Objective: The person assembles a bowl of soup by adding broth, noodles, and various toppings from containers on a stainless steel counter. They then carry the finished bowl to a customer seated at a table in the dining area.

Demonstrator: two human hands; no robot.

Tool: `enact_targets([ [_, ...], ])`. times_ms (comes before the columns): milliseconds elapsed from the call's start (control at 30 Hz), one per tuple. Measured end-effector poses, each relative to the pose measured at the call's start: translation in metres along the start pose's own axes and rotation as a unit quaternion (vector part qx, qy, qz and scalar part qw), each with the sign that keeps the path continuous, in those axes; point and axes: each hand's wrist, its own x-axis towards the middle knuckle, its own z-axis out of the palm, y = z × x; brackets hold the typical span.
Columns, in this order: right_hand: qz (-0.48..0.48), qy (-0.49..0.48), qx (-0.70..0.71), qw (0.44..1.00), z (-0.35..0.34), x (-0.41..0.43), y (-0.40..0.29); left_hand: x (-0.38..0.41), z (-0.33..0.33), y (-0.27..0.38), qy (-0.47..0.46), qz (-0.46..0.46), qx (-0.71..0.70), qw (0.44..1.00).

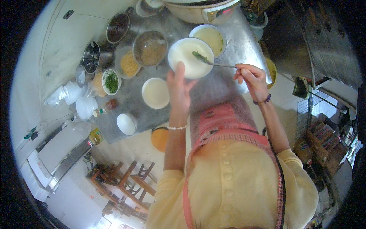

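My left hand grips the near-left rim of a white bowl and holds it over the metal table. Between the fingers of my right hand is the handle of a metal spoon. Chopped green herbs lie on the spoon's tip, over the inside of that bowl. Partly behind it is a bowl of pale broth with bits of green. A bowl of pale liquid stands left of my left hand. Farther left is a small bowl of chopped greens.
A large cooker stands at the table's far end. On the metal table are a metal bowl of brown powder, yellow bits in a container, a white bowl, small jars and metal pots. Wooden stools stand on the floor behind.
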Motion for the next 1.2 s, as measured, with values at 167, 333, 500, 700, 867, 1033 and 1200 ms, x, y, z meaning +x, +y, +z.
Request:
enact_targets([
  [167, 0.004, -0.005, -0.002, 1.0, 0.001, 0.005, -0.002, 0.004, 0.006, 0.004, 0.012, 0.008, 0.027, 1.0],
  [333, 0.011, 0.002, -0.001, 1.0, 0.0, 0.006, 0.0, 0.012, 0.007, 0.002, 0.018, 0.011, 0.07, 0.997],
  [500, 0.004, 0.006, 0.001, 1.0, 0.001, 0.006, 0.002, 0.012, 0.01, 0.001, 0.034, 0.037, 0.097, 0.994],
  [700, 0.005, 0.01, 0.003, 1.0, 0.001, 0.006, 0.004, 0.014, 0.01, -0.001, 0.058, 0.053, 0.126, 0.989],
  [867, 0.008, 0.013, -0.004, 1.0, 0.001, 0.005, 0.006, 0.015, 0.009, -0.004, 0.051, 0.067, 0.128, 0.988],
  [1033, 0.008, 0.012, 0.012, 1.0, 0.001, 0.005, 0.01, 0.02, 0.002, -0.015, 0.065, 0.111, 0.161, 0.979],
  [1200, -0.011, 0.007, -0.023, 1.0, -0.003, 0.0, 0.015, 0.022, 0.003, -0.015, 0.096, 0.14, 0.206, 0.964],
])
